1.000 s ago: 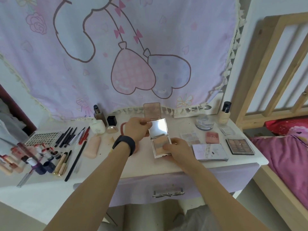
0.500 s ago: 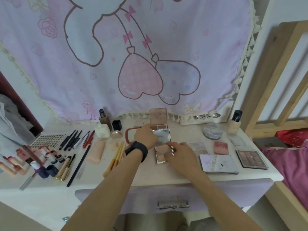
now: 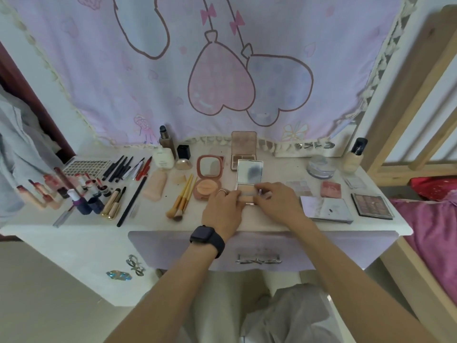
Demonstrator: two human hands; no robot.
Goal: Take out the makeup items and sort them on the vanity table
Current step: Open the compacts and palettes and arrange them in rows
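A square mirrored compact (image 3: pixel 249 172) stands open on the white vanity table (image 3: pixel 262 225), lid mirror upright. Both hands hold its base: my left hand (image 3: pixel 222 209) grips the left side, my right hand (image 3: pixel 277 201) pinches the right edge, covering most of the powder pan. Left of it lies an open pink powder compact (image 3: pixel 209 179) with its puff. Behind it another small palette (image 3: pixel 243 149) stands open against the curtain.
Brushes (image 3: pixel 181 200), pencils (image 3: pixel 121 167), lipsticks (image 3: pixel 81 188) and a false-lash tray (image 3: pixel 85 165) fill the left. Palettes (image 3: pixel 372 205), a lilac case (image 3: pixel 326 209), a blush (image 3: pixel 331 188), a jar (image 3: pixel 320 168) and bottles (image 3: pixel 354 154) sit right. A wooden bed frame (image 3: pixel 420 95) borders the right.
The open mirrored compact came down from the air onto the table. My left hand slid from its lid to its base. The camera tilted downward.
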